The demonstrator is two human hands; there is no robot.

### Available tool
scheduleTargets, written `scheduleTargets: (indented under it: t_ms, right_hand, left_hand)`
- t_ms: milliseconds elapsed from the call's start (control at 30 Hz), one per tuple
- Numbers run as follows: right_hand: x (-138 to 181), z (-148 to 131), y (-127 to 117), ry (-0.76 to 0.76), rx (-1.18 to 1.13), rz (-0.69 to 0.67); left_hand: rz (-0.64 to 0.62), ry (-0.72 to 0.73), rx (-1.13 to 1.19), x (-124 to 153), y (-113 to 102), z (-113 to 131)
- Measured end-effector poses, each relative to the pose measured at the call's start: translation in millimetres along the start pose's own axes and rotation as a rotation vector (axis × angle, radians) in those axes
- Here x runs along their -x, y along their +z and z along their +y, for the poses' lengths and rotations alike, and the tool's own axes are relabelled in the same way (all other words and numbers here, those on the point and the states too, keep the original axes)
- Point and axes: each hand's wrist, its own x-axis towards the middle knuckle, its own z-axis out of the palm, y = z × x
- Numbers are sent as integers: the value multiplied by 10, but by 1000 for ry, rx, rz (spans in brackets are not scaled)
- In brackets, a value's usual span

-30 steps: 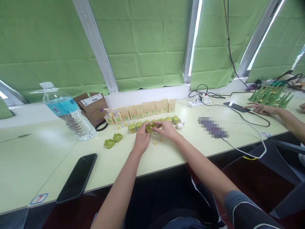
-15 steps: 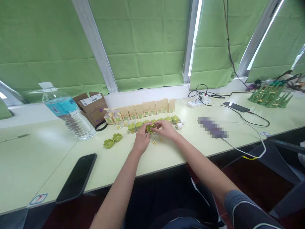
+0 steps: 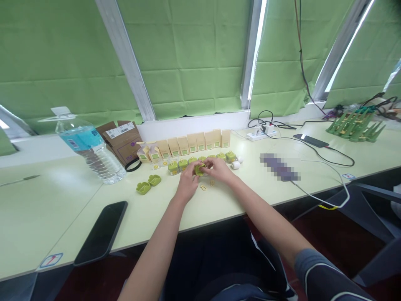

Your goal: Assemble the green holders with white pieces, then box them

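Both hands meet over the pale green table (image 3: 219,200). My left hand (image 3: 187,182) and my right hand (image 3: 217,170) pinch a small green case (image 3: 199,169) between their fingertips, just above the tabletop. Behind it runs a row of similar green cases (image 3: 188,162), and behind those a row of small beige boxes (image 3: 194,143). Two small yellow pieces (image 3: 207,185) lie on the table under my hands. Two green lids (image 3: 148,184) lie to the left.
A large water bottle (image 3: 90,148) lies on its side at the left, beside an open cardboard box (image 3: 122,140). A black phone (image 3: 102,232) lies near the front edge. At the right are a power strip (image 3: 261,133), cables, another phone (image 3: 310,140) and green clips (image 3: 355,125).
A co-worker's arm at the far right edge has withdrawn from view. My hands have stayed in place, turning the green case slightly between the fingers.
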Motion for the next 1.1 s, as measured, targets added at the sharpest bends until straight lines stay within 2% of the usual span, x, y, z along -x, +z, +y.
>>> scheduleTargets:
  t_ms: [833,1100]
  right_hand:
    - [-8,-35,-8,-24,125,-30]
    - [7,-21,3,-29,103,-10]
  left_hand:
    - [6,1,18,0,4,24]
    - [3,1,-18,-7,6,25]
